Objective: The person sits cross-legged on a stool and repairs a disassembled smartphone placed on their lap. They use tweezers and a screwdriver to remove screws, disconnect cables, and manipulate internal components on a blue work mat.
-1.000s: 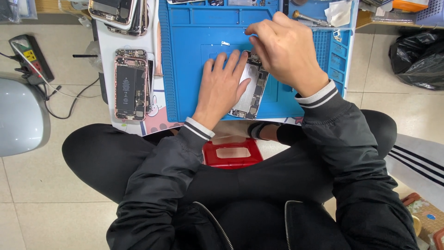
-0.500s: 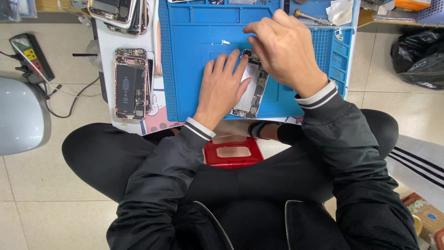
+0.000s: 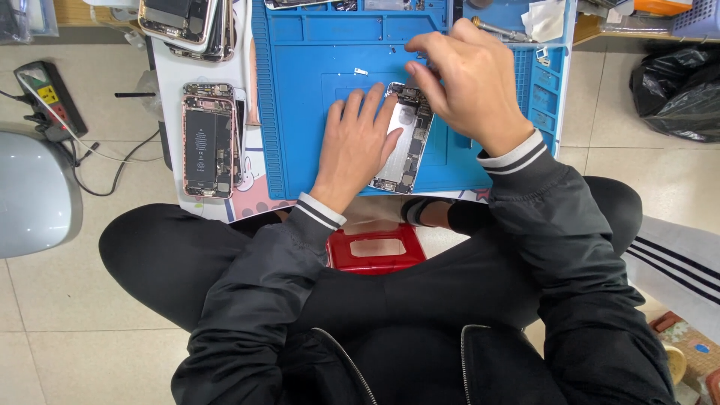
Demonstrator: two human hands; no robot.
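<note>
An opened phone shell (image 3: pixel 406 142) with bare circuitry lies on a blue repair mat (image 3: pixel 300 112). My left hand (image 3: pixel 358 142) rests flat on the phone's left side, fingers spread, pressing it to the mat. My right hand (image 3: pixel 469 82) hovers over the phone's upper end with fingers curled and pinched together at its top edge; whatever sits between the fingertips is hidden.
Another opened phone (image 3: pixel 207 140) lies left of the mat, more phone parts (image 3: pixel 180 22) above it. A red flat box (image 3: pixel 377 249) rests on my lap. A power strip (image 3: pixel 46 97) with cables and a grey seat (image 3: pixel 34 195) are at left, a black bag (image 3: pixel 679 90) at right.
My right hand has shifted slightly over the phone's top end. My left hand stays flat on the phone.
</note>
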